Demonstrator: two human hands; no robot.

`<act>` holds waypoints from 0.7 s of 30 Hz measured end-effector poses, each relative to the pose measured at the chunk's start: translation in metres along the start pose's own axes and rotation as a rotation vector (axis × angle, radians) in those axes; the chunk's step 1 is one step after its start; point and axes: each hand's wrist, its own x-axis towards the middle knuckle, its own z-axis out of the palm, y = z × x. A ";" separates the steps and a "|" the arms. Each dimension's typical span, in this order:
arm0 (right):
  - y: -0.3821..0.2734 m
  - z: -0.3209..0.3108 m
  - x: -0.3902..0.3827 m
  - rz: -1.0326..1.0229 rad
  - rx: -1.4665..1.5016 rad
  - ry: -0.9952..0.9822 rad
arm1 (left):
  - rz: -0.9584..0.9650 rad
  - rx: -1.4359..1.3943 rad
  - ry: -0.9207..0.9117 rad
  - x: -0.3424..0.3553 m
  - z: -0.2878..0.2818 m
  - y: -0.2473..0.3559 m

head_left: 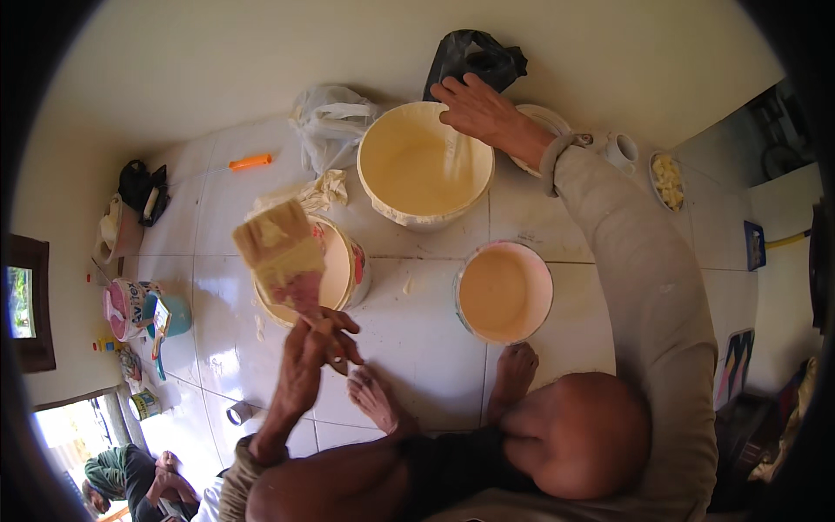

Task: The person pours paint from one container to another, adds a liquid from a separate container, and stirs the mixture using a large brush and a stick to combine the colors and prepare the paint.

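My left hand (304, 365) is closed on the wooden handle of a wide paintbrush (271, 244), its bristles coated in cream. The brush is raised over a bucket (344, 296) with cream contents. My right hand (478, 113) reaches over the far rim of a large cream bucket (426, 178), fingers apart and bent, beside a black plastic bag (483, 54); whether it touches either is unclear. A smaller bucket (503, 291) of pale peach liquid stands on the right, near my bare foot (513, 374).
A white bag (330, 122), crumpled cloth and orange tube (250, 162) lie along the wall (261, 61). Pink and blue containers (174, 315) stand left, a plate of pale pieces (668, 181) and dustpan (755, 245) right. Another person (130, 483) sits at lower left.
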 end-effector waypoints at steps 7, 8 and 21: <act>0.024 -0.110 -0.024 0.211 0.524 -0.279 | 0.104 0.226 -0.044 0.018 -0.077 0.034; 0.033 -0.125 -0.031 0.226 0.513 -0.295 | 0.107 0.222 -0.068 0.023 -0.076 0.033; 0.002 -0.147 -0.067 0.614 0.696 -0.226 | 0.065 -0.047 -0.020 0.015 -0.068 0.008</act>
